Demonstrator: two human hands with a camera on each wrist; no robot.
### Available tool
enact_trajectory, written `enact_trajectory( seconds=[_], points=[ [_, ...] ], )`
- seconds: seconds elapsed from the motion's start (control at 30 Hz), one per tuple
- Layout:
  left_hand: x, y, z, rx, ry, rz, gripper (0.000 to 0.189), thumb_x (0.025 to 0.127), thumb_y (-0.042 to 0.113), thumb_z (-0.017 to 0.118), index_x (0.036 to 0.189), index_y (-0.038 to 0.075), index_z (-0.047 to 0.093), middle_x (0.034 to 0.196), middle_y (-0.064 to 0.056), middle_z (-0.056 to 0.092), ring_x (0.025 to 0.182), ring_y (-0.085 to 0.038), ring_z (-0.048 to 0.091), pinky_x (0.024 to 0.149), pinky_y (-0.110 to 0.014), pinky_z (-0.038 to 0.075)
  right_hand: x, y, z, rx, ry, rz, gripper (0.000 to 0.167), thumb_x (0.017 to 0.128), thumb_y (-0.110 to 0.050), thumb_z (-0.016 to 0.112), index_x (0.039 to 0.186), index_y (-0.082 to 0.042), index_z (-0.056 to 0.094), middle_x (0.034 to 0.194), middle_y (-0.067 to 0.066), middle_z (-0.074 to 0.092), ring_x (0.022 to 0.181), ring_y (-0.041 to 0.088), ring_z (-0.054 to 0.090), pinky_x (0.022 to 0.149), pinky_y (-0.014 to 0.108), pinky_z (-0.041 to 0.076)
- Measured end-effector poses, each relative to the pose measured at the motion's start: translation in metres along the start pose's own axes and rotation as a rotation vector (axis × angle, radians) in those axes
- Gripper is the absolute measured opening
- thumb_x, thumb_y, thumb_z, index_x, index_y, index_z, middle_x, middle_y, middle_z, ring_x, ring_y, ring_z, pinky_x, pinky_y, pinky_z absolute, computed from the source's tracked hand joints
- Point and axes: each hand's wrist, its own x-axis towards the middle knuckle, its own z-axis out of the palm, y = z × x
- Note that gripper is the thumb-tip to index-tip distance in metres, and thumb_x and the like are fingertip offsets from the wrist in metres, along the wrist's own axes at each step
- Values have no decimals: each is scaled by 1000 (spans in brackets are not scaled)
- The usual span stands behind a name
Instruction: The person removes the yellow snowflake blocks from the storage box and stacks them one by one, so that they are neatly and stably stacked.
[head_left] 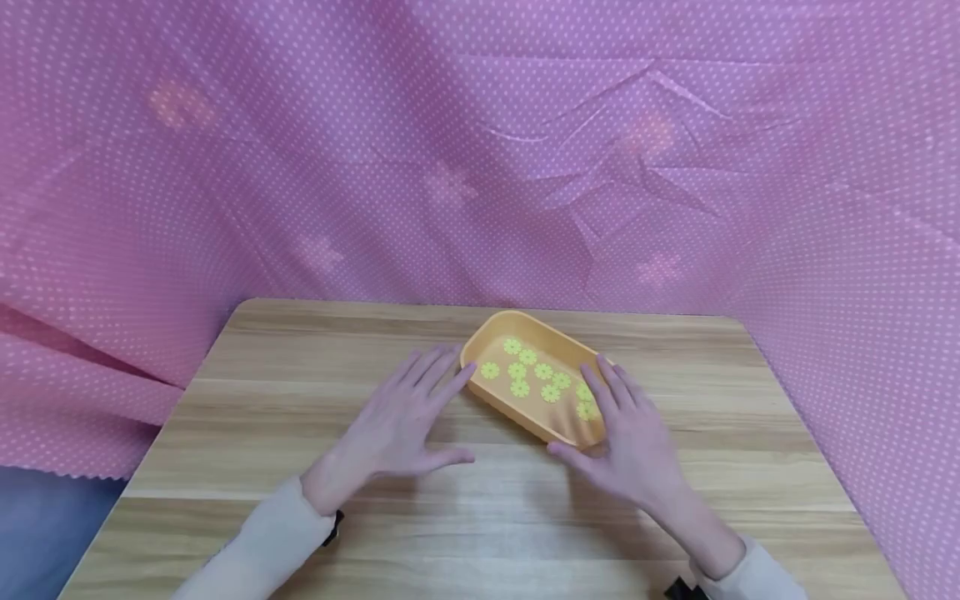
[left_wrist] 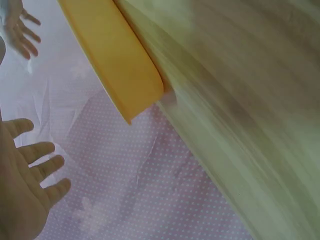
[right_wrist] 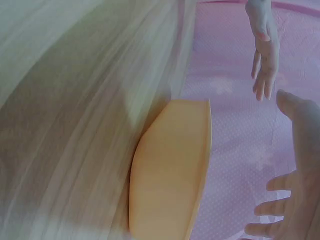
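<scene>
An orange tray [head_left: 510, 410] with a raised rim lies at a slant on the wooden table, towards its far side. Several yellow flower-shaped pieces [head_left: 543, 371] are spread over its floor. My left hand [head_left: 397, 421] is at the tray's left end, fingers spread and straight, holding nothing. Over the right end reaches my right hand [head_left: 633, 437], also with spread fingers and hiding part of that end. Both wrist views show the tray's outer wall [left_wrist: 117, 60] with the left fingers [left_wrist: 40, 150] and right fingers [right_wrist: 272, 207] apart from it.
The wooden table [head_left: 300, 375] has its far edge just behind the tray. A pink dotted cloth [head_left: 480, 167] hangs behind and along both sides. Something blue-grey [head_left: 52, 533] shows beneath the cloth at the lower left.
</scene>
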Motion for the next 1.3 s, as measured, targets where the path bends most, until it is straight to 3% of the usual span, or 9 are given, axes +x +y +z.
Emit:
enact_trajectory(
  seconds=[0.23,0.57,0.7,0.8,0.93,1.17,1.3],
  points=[
    [17,-11,-1,-64,-6,69,103,84,70,75,159,6,43,160,-22,50,147,-39,51,126,-56,43,3,16,-7,213,-24,145,95,86,-51,82,160,-6,42,165,23,43,147,51,44,115,75,43],
    [45,-23,-7,-220,-94,4,67,96,47,75,147,8,57,150,-18,60,138,-33,60,118,-49,53,12,43,-16,528,-53,348,71,99,-36,74,154,-1,48,155,24,54,137,47,56,107,64,56],
    [53,-26,-8,-259,-116,4,59,97,43,74,143,7,61,146,-16,62,136,-31,60,118,-46,54,16,52,-21,601,-84,435,63,102,-37,70,152,-2,51,153,23,57,132,42,61,99,30,61],
    [59,-29,-7,-290,-123,5,53,98,39,74,139,6,64,141,-14,66,132,-29,63,116,-44,56,19,61,-22,680,-119,493,61,104,-37,67,151,-2,52,151,24,58,119,20,69,90,12,55],
    [65,-34,-4,-316,-125,16,45,99,32,75,135,6,66,133,-12,70,126,-27,66,111,-42,59,22,76,-20,806,-169,560,62,107,-37,62,152,3,48,149,25,57,105,-7,63,91,17,62],
    [75,-42,4,-343,-143,35,37,97,21,78,128,3,71,122,-12,74,111,-25,71,102,-39,62,27,92,-14,993,-237,664,65,108,-36,60,155,6,42,122,-12,66,108,6,69,95,22,64],
    [83,-47,10,-396,-197,2,35,97,17,76,128,2,70,123,-12,75,112,-25,72,103,-39,62,29,95,-10,1128,-255,719,66,107,-30,62,154,9,39,115,-12,70,101,8,73,93,24,65]
  ],
)
